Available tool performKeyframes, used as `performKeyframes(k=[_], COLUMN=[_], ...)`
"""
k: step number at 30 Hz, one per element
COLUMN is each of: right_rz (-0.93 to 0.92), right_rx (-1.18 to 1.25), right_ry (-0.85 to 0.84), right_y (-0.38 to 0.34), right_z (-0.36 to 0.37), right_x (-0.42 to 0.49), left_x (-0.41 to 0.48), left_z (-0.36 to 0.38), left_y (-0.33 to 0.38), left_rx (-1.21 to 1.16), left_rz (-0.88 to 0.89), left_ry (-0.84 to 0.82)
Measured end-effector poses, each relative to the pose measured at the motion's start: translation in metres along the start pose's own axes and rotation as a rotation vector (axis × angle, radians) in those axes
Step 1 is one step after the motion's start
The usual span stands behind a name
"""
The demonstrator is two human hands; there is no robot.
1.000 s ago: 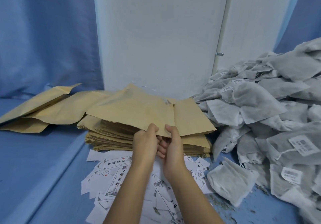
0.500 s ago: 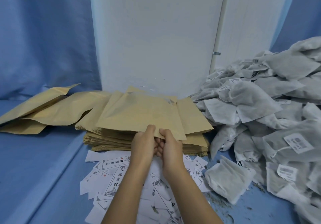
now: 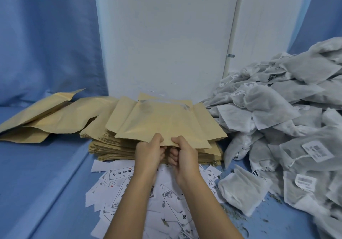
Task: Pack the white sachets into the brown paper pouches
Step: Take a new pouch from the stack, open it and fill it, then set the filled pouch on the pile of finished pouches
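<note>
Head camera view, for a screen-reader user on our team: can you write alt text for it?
The left hand and right hand pinch the near edge of one brown paper pouch over a stack of pouches. A heap of white sachets lies to the right, and printed paper slips lie under the forearms, all on blue cloth.

The pouch [image 3: 162,125] is matt brown paper, smooth with soft creases. The sachets [image 3: 268,109] are thin, fibrous white cloth, half see-through. The slips [image 3: 120,174] are smooth printed paper. Matt blue cloth covers the counter [image 3: 37,183].
</note>
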State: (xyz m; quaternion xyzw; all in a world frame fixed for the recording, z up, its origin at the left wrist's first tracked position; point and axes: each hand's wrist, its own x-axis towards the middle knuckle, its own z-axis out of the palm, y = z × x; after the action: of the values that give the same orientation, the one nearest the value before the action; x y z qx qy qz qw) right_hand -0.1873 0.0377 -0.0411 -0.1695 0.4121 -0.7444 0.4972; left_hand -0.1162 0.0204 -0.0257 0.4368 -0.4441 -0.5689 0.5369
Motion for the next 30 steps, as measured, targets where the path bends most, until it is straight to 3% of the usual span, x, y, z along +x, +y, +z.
performKeyframes(k=[4, 6, 10, 15, 18, 22, 27, 30], right_rz=[0.029, 0.026, -0.041, -0.035, -0.069, -0.054, -0.098, -0.13], right_rx=[-0.14, -0.168, -0.074, -0.144, -0.027, -0.066, -0.028, -0.027], right_ry=[-0.03, -0.039, 0.008, 0.066, 0.205, 0.193, 0.25, 0.169], right_y=[-0.002, -0.004, -0.005, -0.007, -0.012, -0.01, -0.008, -0.005], right_z=[-0.001, -0.001, -0.002, -0.008, -0.015, -0.014, -0.013, -0.009], right_x=[-0.003, -0.004, -0.001, 0.0, 0.003, 0.002, 0.002, 0.001], left_x=[-0.006, -0.005, 0.004, 0.008, 0.012, 0.015, 0.011, 0.009], left_z=[0.005, 0.005, 0.003, 0.001, -0.01, -0.024, -0.025, -0.018], left_y=[-0.003, -0.004, -0.003, -0.007, -0.004, 0.001, 0.003, 0.004], left_rx=[0.011, 0.056, -0.081, -0.032, -0.028, -0.103, -0.128, -0.102], left_rz=[-0.019, -0.042, -0.071, -0.085, -0.031, 0.065, 0.128, 0.131], left_ry=[-0.099, -0.081, 0.023, -0.011, 0.137, 0.351, 0.357, 0.275])
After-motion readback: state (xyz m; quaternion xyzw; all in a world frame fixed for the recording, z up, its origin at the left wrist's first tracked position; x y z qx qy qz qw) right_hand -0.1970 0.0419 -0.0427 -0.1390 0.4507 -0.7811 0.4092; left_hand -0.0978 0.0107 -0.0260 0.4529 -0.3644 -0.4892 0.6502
